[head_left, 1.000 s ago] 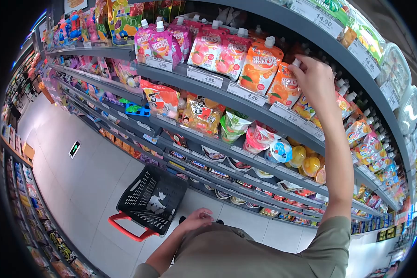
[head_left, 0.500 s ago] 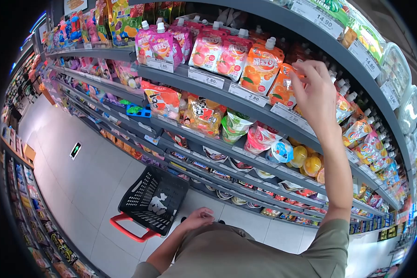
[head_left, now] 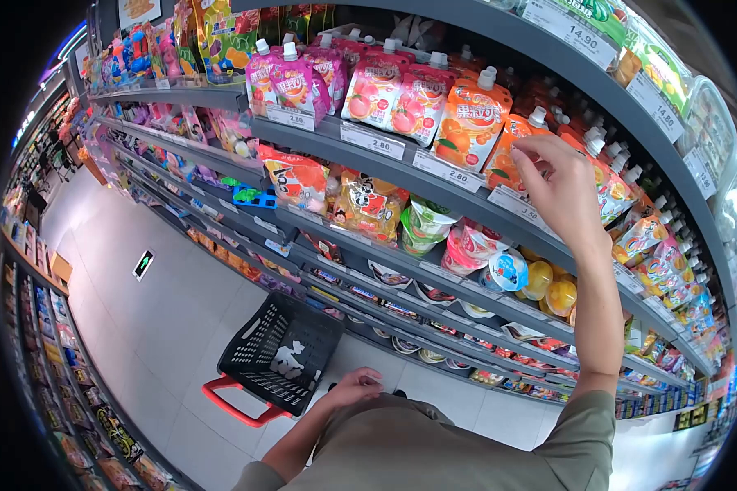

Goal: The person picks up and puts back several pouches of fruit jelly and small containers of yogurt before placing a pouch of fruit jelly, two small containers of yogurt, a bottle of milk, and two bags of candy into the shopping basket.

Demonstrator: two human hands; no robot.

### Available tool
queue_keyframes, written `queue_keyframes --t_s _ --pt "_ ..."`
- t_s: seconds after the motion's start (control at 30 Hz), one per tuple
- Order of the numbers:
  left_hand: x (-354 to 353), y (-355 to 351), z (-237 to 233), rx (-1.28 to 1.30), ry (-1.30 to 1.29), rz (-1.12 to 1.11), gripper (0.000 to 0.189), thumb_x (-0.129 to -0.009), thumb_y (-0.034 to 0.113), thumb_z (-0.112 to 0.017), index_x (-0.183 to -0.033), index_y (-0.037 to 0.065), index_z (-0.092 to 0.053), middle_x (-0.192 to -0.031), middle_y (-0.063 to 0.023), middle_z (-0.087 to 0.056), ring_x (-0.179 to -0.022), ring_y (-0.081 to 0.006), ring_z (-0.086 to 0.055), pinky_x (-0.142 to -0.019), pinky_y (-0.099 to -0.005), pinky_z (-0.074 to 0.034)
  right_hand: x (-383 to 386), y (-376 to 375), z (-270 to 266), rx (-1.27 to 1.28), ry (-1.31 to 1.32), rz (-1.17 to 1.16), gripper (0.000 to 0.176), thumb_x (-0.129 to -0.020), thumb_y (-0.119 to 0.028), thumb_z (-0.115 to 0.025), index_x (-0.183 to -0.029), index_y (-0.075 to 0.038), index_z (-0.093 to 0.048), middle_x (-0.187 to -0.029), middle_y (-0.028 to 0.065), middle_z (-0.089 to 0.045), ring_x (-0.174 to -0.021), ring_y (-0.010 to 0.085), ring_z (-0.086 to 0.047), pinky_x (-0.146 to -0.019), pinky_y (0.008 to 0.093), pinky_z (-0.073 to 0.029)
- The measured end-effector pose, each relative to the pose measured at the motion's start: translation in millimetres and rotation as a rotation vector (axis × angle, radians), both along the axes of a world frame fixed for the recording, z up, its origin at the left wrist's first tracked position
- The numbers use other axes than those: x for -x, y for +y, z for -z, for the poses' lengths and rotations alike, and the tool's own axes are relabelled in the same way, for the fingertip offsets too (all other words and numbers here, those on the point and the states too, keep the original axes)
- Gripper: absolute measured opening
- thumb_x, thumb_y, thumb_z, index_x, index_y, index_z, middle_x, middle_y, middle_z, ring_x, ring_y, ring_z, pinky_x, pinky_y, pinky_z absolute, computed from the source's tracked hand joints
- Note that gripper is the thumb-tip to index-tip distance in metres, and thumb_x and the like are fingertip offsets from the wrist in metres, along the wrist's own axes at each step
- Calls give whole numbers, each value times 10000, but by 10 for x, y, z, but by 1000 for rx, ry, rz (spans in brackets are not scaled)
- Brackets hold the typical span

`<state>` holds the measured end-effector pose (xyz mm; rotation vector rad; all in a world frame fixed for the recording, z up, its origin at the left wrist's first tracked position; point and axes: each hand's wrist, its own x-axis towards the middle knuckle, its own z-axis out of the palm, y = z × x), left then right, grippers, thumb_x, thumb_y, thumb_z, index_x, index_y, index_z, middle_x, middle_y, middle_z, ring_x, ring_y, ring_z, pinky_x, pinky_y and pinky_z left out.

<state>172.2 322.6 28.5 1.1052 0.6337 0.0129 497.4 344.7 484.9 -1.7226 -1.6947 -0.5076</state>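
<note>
My right hand (head_left: 561,184) reaches up to the shelf, fingers curved and apart, with nothing in its grasp. Thumb and index finger are right at the front of an orange spouted pouch (head_left: 512,127) with a white cap. A larger orange pouch (head_left: 469,121) stands just left of it, and pink peach pouches (head_left: 374,92) and purple pouches (head_left: 295,86) stand farther along. Low in front of my waist, my left hand (head_left: 354,388) is loosely closed; its palm side is hidden, so I cannot tell what it holds.
A black basket (head_left: 323,344) with a red handle (head_left: 225,409) stands on the tiled floor, a crumpled white item (head_left: 287,360) inside. Lower shelves carry candy bags (head_left: 364,209) and jelly cups (head_left: 508,270). Shelf edges (head_left: 434,168) bear price tags. Another shelf (head_left: 57,360) lines the left.
My right hand has lowered slightly along the orange pouch, bringing its white cap into view. The whole scene has shifted a little right and down. My left hand looks the same.
</note>
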Motion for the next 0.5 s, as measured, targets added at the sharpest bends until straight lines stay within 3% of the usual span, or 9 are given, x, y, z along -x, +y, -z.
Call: queue_keyframes --t_s 0.17,0.3,0.4,0.43,0.5 --pt "0 39 46 -16 -15 -33 351 -949 177 -684 -1255 68 -551 -1062 -83 -684 -925 -155 -662 -768 -283 -528 -29 -3 11 21 80 56 205 -895 -116 -672 -1013 48 -707 -963 166 -717 -823 249 -718 -734 312 -561" --pt "49 47 193 -14 -144 -89 331 -912 106 -710 -1208 49 -571 -958 -72 -688 -848 -136 -657 -666 -282 -515 346 -218 38 65 229 -99 202 -927 -123 -670 -1050 32 -713 -996 126 -725 -880 181 -700 -790 292 -544" --pt "80 38 259 -107 -113 -119 340 -896 105 -707 -1200 42 -568 -953 -74 -684 -821 -135 -653 -690 -284 -514 670 -371 343 332 355 -242 151 -917 -62 -659 -1020 32 -718 -936 103 -719 -837 150 -664 -750 274 -518" --pt "107 33 265 -145 -114 -135 344 -891 110 -704 -1198 40 -567 -952 -73 -683 -814 -137 -652 -702 -289 -517 643 -355 587 437 305 -400 142 -899 -37 -659 -1008 31 -720 -895 98 -718 -810 158 -655 -730 281 -508" --pt "202 38 54 -166 -18 -146 357 -889 130 -699 -1205 30 -564 -980 -80 -679 -841 -140 -655 -741 -306 -529 837 -338 1146 702 368 -489 146 -889 -41 -677 -1015 20 -716 -883 98 -720 -808 169 -674 -729 298 -518"
